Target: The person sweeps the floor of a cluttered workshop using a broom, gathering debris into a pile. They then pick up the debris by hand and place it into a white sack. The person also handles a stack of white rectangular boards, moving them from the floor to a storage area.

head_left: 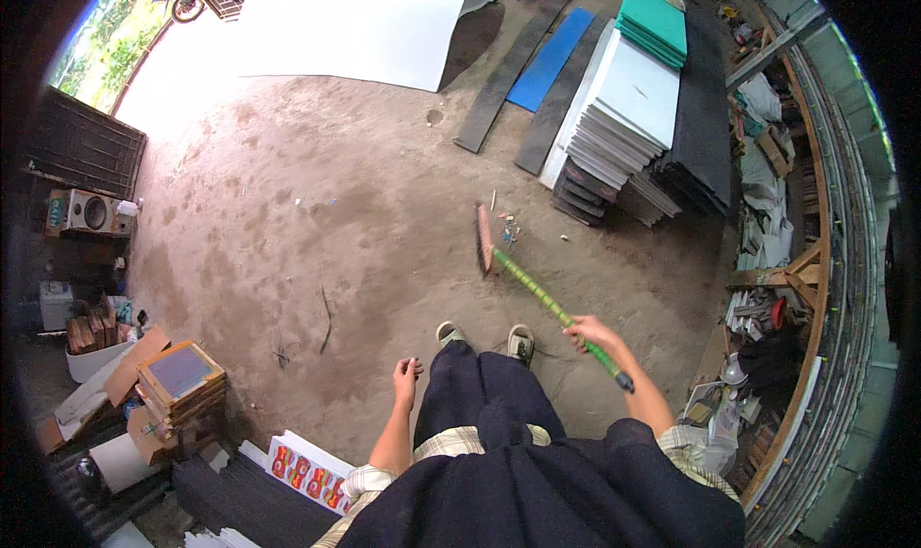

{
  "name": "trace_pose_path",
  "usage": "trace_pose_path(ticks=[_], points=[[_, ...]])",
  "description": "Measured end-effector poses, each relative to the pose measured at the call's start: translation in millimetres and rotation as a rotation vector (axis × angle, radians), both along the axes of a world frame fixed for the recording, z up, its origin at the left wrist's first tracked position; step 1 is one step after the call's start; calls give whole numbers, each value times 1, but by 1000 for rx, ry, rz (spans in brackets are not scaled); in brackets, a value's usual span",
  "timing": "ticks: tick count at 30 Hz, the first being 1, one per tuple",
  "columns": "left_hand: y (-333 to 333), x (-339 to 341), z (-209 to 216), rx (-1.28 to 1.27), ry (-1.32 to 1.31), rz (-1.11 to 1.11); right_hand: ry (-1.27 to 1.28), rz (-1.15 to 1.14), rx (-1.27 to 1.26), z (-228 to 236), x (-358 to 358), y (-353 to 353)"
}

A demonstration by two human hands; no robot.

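My right hand [593,332] is wrapped round the green banded handle of a broom [537,293]. A black cap ends the handle close to my forearm. The pinkish broom head with dark bristles [484,241] rests on the dirt-stained floor ahead of my feet, slightly blurred. Just right of it lies a small heap of coloured litter [509,229], with a short pale stick [494,200] beyond. My left hand [408,370] hangs by my left thigh with curled fingers. Whether anything small is inside them cannot be made out.
Stacked white sheets [628,97], green sheets [654,15] and a blue strip [550,60] lie at far right. A large white sheet [355,25] spreads at the back. Wooden frames [179,370] are piled at left. A dark twig [327,320] lies on the floor [259,202].
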State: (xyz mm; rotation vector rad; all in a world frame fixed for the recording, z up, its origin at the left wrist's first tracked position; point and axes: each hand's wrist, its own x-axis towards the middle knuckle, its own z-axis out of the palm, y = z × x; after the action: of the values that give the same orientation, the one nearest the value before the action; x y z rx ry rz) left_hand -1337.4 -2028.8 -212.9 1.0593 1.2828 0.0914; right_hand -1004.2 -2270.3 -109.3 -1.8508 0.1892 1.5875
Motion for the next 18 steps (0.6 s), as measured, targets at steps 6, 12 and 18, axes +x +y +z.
trace_pose_path(ticks=[6, 12, 18], points=[[-33, 7, 4, 16, 22, 40, -211, 423, -61, -34, -30, -17], [-81, -17, 2, 64, 67, 178, -401, 613, -131, -64, 51, -27], [-140, -24, 9, 69, 100, 283, -352, 362, -43, -34, 87, -70]])
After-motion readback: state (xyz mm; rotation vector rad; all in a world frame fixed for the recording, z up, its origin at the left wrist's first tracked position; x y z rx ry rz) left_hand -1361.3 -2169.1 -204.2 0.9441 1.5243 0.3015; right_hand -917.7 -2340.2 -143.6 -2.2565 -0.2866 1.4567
